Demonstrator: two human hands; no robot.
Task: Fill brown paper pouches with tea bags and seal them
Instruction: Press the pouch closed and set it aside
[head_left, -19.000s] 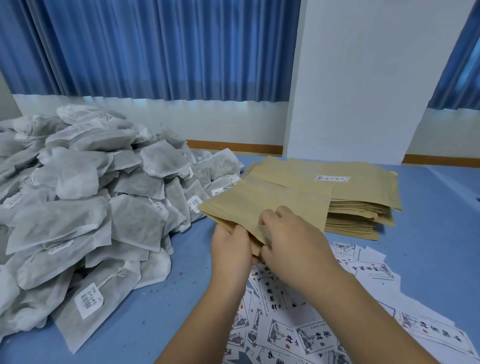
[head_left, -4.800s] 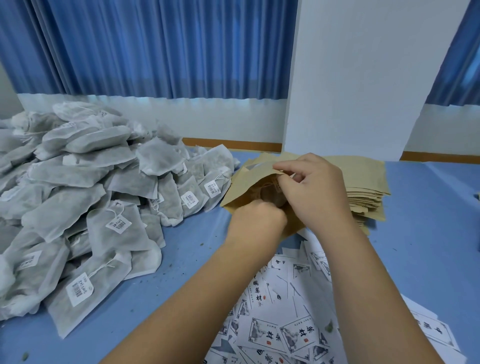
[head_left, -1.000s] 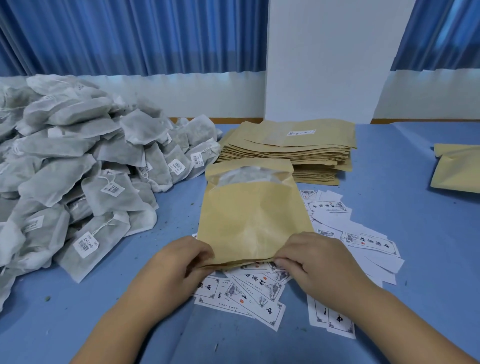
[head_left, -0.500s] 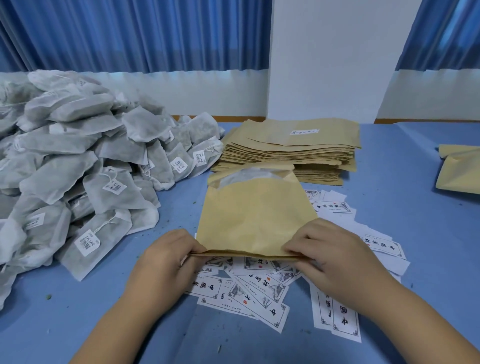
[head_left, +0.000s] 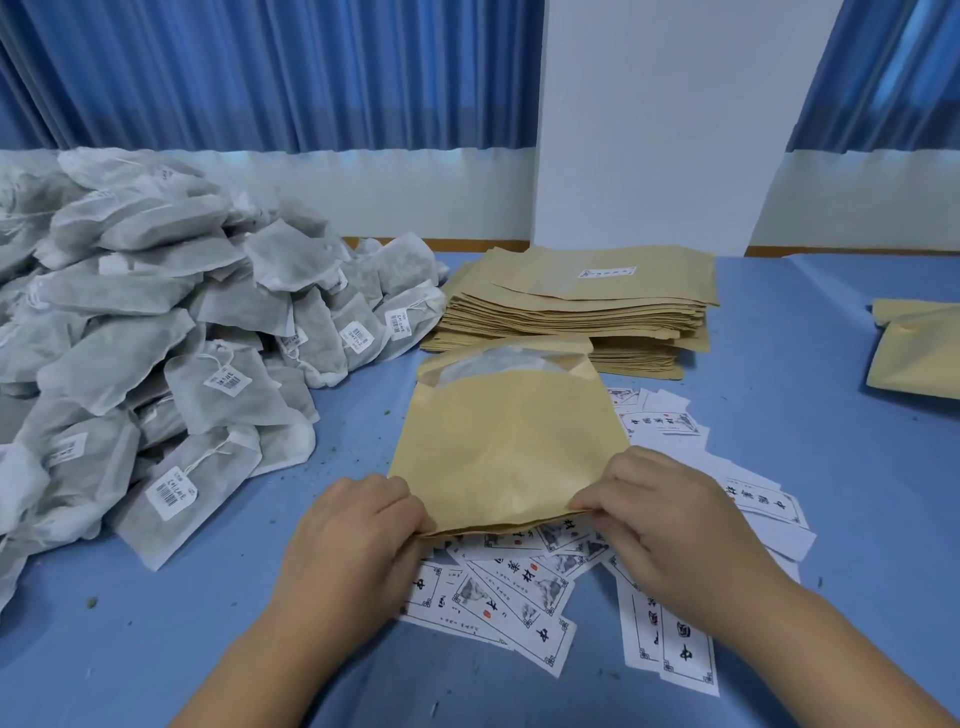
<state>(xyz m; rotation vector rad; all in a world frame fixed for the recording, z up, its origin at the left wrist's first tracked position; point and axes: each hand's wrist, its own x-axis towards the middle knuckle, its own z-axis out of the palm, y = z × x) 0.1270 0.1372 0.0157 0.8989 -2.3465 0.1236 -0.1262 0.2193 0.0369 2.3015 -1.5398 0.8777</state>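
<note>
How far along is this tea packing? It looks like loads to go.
Done: some pouches lie set aside at far right, though I cannot tell if they are sealed. In hand: the left hand and right hand pinch the near corners of one pouch, with a tea bag showing at its open, unsealed mouth. To do: a big heap of tea bags and a thick stack of empty pouches.

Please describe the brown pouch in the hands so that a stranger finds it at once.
On the blue table, right of the heap of tea bags, a stack of empty pouches stands. Before it lies one brown pouch, its near edge pinched by left hand and right hand. Only its open mouth shows a white tea bag.
</note>
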